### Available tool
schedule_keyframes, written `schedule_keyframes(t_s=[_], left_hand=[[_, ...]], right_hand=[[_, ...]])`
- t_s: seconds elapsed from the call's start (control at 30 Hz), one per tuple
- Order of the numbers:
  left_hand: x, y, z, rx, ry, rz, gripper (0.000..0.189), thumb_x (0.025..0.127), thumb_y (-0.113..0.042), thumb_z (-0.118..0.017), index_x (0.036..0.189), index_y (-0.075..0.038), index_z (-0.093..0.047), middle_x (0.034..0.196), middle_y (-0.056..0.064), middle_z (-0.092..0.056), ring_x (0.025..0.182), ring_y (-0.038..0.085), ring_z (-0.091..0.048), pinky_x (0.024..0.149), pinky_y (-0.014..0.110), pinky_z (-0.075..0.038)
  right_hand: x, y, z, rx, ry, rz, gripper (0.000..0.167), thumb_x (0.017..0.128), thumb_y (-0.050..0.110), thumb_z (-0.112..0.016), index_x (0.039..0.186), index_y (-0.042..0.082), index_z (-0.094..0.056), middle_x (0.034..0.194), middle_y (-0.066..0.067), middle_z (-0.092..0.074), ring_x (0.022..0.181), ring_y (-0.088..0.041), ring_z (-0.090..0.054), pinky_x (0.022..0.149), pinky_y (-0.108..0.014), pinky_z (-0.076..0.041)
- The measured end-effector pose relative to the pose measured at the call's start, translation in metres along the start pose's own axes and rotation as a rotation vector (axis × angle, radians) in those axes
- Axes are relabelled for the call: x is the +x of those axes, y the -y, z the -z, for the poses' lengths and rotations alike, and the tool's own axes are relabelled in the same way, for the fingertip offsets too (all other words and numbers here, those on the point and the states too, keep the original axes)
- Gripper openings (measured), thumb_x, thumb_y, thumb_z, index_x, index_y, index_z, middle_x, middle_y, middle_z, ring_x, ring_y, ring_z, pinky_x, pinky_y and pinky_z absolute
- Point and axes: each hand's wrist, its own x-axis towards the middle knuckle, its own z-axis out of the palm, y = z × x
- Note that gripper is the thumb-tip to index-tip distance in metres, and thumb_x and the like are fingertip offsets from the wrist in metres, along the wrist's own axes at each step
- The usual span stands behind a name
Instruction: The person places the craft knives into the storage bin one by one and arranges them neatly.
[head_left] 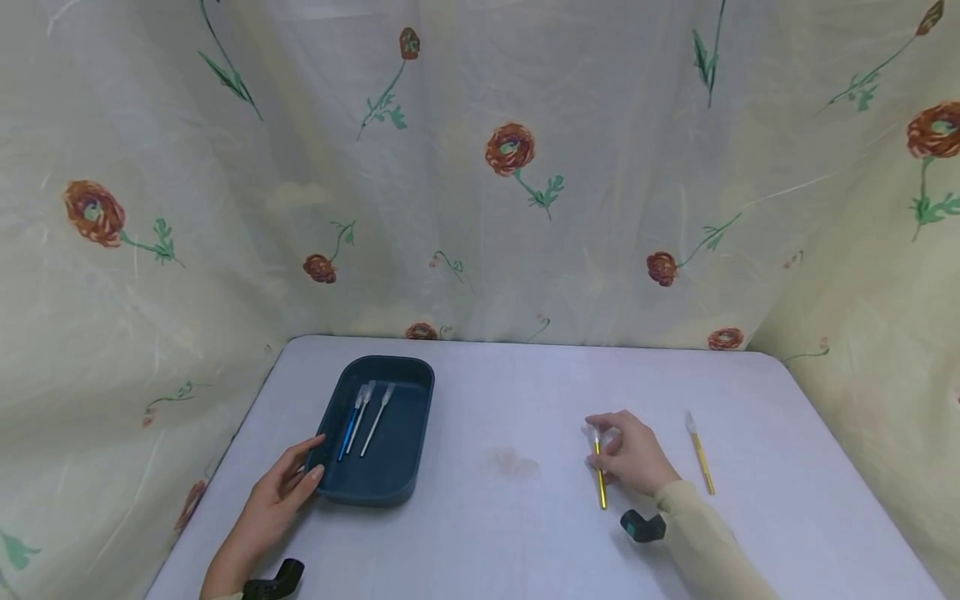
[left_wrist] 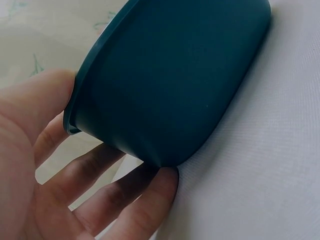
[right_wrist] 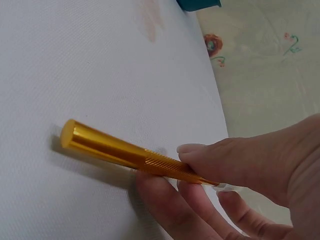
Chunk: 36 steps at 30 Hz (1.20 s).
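Note:
My right hand [head_left: 634, 453] pinches a gold craft knife [head_left: 601, 487] with a clear cap between thumb and fingers. In the right wrist view the knife's smooth butt end [right_wrist: 100, 145] points away from the hand, and its knurled grip lies by the thumb. My left hand [head_left: 273, 492] holds the near left corner of a dark blue tray [head_left: 375, 487], the thumb on its rim and the fingers along its outer wall. Inside the tray lie a blue craft knife [head_left: 349, 429] and two silver craft knives [head_left: 377, 423], all capped.
A second gold craft knife [head_left: 702, 458] with a clear cap lies to the right of my right hand. The table has a white cloth [head_left: 510, 533] with a faint brownish stain [head_left: 510, 463] near the middle. A flowered curtain [head_left: 585, 275] surrounds the table's back and sides.

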Motion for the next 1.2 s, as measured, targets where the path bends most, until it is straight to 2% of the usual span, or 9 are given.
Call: schedule_keyframes(t_s=[0.27, 0.5, 0.77, 1.0, 1.2], left_hand=[[0.001, -0.001, 0.0, 0.006, 0.0, 0.006, 0.06, 0.115, -0.04, -0.061, 0.169, -0.022, -0.04, 0.178, 0.023, -0.023, 0.158, 0.052, -0.031, 0.125, 0.06, -0.039], [0.001, -0.001, 0.0, 0.007, 0.001, 0.009, 0.06, 0.115, -0.038, -0.061, 0.169, -0.022, -0.04, 0.179, 0.022, -0.022, 0.159, 0.051, -0.03, 0.126, 0.06, -0.037], [0.001, 0.0, 0.0, 0.007, 0.001, 0.015, 0.06, 0.115, -0.039, -0.061, 0.169, -0.023, -0.04, 0.179, 0.022, -0.022, 0.159, 0.052, -0.03, 0.125, 0.061, -0.039], [0.001, 0.001, -0.001, 0.011, -0.001, 0.013, 0.061, 0.114, -0.04, -0.061, 0.169, -0.023, -0.04, 0.179, 0.022, -0.023, 0.159, 0.051, -0.031, 0.125, 0.06, -0.039], [0.0, 0.0, -0.001, 0.011, 0.001, 0.02, 0.061, 0.115, -0.04, -0.061, 0.169, -0.023, -0.04, 0.179, 0.022, -0.022, 0.159, 0.052, -0.03, 0.126, 0.06, -0.038]], right_hand=[[-0.001, -0.001, 0.0, 0.037, 0.006, 0.006, 0.061, 0.085, -0.009, -0.087, 0.141, -0.005, -0.065, 0.131, -0.021, -0.06, 0.075, -0.02, -0.066, 0.06, -0.031, -0.065], [-0.002, -0.001, 0.001, 0.026, -0.009, 0.012, 0.061, 0.085, -0.007, -0.089, 0.142, -0.003, -0.065, 0.133, -0.02, -0.061, 0.078, -0.02, -0.066, 0.061, -0.03, -0.065], [-0.004, 0.002, 0.005, 0.037, -0.028, 0.058, 0.062, 0.084, -0.006, -0.09, 0.141, -0.006, -0.065, 0.132, -0.022, -0.063, 0.083, -0.02, -0.069, 0.063, -0.029, -0.065], [-0.01, 0.015, 0.008, 0.09, 0.019, 0.033, 0.067, 0.086, -0.001, -0.091, 0.146, -0.004, -0.063, 0.139, -0.022, -0.061, 0.09, -0.022, -0.071, 0.068, -0.029, -0.066], [-0.012, 0.027, 0.011, 0.097, 0.054, 0.064, 0.072, 0.088, 0.004, -0.092, 0.151, -0.002, -0.06, 0.143, -0.021, -0.059, 0.093, -0.02, -0.073, 0.073, -0.027, -0.065]])
